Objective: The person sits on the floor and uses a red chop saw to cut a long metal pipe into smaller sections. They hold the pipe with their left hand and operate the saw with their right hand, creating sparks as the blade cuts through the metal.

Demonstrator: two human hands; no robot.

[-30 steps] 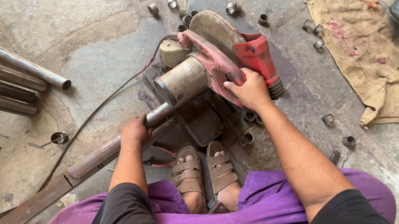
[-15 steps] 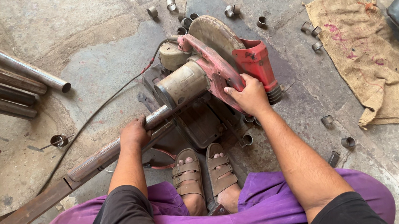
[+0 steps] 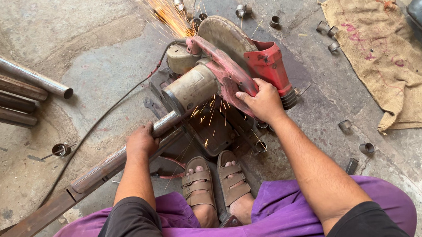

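While sparks (image 3: 170, 12) fly off the chop saw (image 3: 226, 69), the head view shows risks: the pipe (image 3: 120, 160) could twist if grip slackens, and sparks land near sandalled feet (image 3: 219, 186). The left hand (image 3: 141, 141) wraps closed around the pipe beside the blade; the right hand (image 3: 262, 102) clamps the saw's handle.

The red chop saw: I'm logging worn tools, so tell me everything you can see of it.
The chop saw sits on the concrete floor: red, scuffed guard and handle housing, grey dusty motor drum, a dark cable trailing left. It is tilted down into a metal pipe, throwing orange sparks. The right hand grips its handle; the left hand holds the pipe.
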